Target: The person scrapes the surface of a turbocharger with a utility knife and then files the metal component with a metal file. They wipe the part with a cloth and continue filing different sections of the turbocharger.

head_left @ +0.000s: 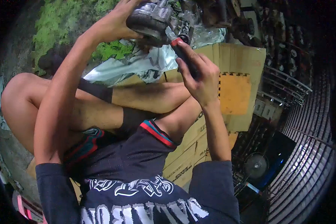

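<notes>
At the top of the head view, my left hand (117,23) grips the left side of a grey metal engine part (149,20), with the thumb along its near edge. My right hand (199,72) is closed around a scraper (178,42) with a red and black handle. Its short, pale flat blade points up and left, its tip right at the part's right side. Much of the handle is hidden by the fingers. Crumpled clear plastic and a dark part lie just beyond the blade.
White sheeting (134,67) lies below the engine part. Cardboard (246,59) with an orange foam mat (235,93) covers the floor at right. Green matting (59,30) is at upper left. My crossed legs lie between my arms. Metal parts, a fan (256,165) and a slatted shutter (306,149) stand right.
</notes>
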Demonstrator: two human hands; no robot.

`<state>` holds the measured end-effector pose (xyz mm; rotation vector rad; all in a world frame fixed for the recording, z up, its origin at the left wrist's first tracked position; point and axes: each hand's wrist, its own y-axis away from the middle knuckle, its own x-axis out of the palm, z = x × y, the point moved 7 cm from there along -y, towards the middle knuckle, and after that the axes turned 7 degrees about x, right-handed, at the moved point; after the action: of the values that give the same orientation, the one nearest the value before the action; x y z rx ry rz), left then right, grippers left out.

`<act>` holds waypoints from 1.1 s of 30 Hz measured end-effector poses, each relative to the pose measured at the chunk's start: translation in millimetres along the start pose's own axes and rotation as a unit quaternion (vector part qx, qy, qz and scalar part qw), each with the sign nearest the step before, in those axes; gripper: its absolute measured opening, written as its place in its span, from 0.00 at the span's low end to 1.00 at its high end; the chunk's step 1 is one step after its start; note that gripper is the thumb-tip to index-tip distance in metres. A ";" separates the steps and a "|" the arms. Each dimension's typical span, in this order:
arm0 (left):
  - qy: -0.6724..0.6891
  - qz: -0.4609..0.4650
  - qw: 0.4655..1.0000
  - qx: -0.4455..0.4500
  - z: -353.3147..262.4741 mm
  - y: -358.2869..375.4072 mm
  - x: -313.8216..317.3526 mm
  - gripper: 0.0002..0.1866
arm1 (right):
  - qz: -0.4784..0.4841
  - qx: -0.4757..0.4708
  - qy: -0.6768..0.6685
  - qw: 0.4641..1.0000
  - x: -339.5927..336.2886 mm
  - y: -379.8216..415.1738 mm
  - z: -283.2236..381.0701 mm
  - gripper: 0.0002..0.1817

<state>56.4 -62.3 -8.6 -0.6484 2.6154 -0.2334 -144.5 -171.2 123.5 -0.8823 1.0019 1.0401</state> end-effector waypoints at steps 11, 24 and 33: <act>-0.012 0.007 1.000 -0.006 -6.4 0.0 -2.2 0.59 | 0.007 -0.003 0.006 1.000 0.5 -1.1 -4.5 0.25; -0.041 0.013 0.999 -0.017 -1.3 -1.0 -3.3 0.62 | 0.016 -0.019 0.016 1.000 1.2 -5.1 -6.4 0.26; -0.024 0.007 1.000 -0.015 3.2 -4.1 -2.1 0.61 | 0.049 -0.022 -0.022 0.998 -2.6 -15.8 -13.3 0.26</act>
<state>61.1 -65.1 -9.6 -0.6378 2.5816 -0.1731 -132.9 -188.4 123.6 -0.8494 0.9958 1.1633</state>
